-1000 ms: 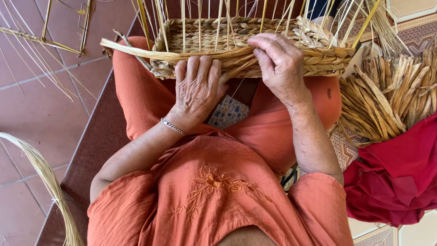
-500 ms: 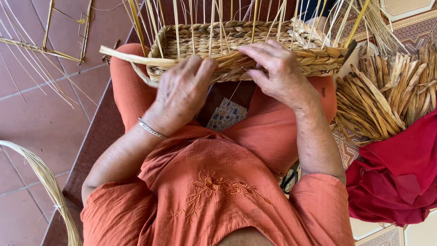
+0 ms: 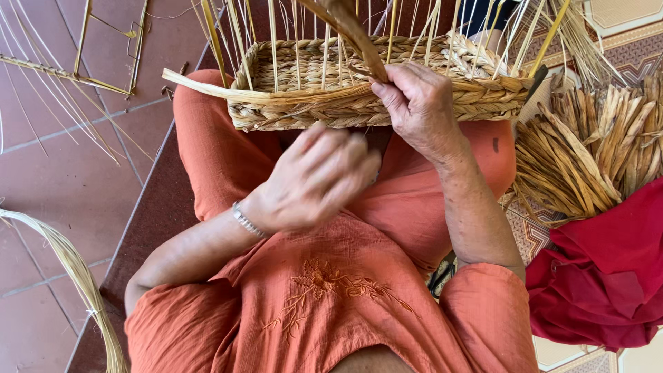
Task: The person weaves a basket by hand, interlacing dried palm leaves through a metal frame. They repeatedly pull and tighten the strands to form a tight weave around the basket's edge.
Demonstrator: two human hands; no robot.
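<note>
Flanking basket (image 3: 359, 103): straw bundle (image 3: 587, 152) (right)

No packages, labels, signs or screens show anywhere in the frame, from upper left to lower right.

upright stakes (image 3: 275, 41) fence basket (image 3: 414, 103), lap open

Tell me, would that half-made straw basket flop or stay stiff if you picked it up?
The woven basket probably keeps its shape: its braided wall looks thick and tight. It is likely light, being dried straw. The thin loose stalks standing above the rim would probably bend and sway, like the strand the right hand curves.
</note>
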